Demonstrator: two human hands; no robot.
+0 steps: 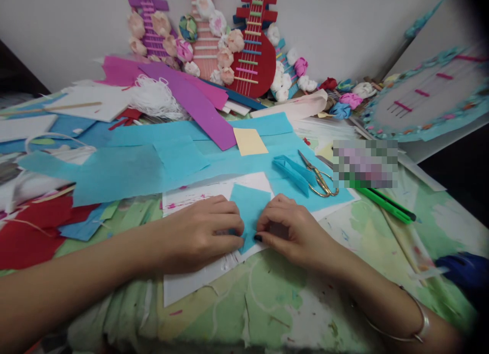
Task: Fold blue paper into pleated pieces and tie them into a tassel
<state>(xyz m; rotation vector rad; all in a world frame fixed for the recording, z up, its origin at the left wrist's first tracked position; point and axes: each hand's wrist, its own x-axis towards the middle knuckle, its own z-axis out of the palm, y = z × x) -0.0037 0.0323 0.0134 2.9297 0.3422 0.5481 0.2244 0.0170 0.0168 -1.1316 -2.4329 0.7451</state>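
A small piece of light blue crepe-like paper [250, 203] lies on a white sheet [183, 290] between my hands. My left hand [208, 232] has its fingers curled, with thumb and fingertips closed on the paper's lower left edge. On the opposite side, my right hand [294, 232] pinches the lower right edge between thumb and fingers. Just beyond rests a folded blue paper strip [294, 173], beside gold-handled scissors [319, 178] with slightly parted blades. A cream paper square [251, 141] sits farther back, on larger blue sheets [187, 158].
Along the wall stand a red paper instrument [260, 63] and other decorated ones with paper flowers. White string [156, 97] and purple paper [206, 117] lie at the back. A green cutter [387, 201] is to the right, red paper scraps [34, 237] to the left.
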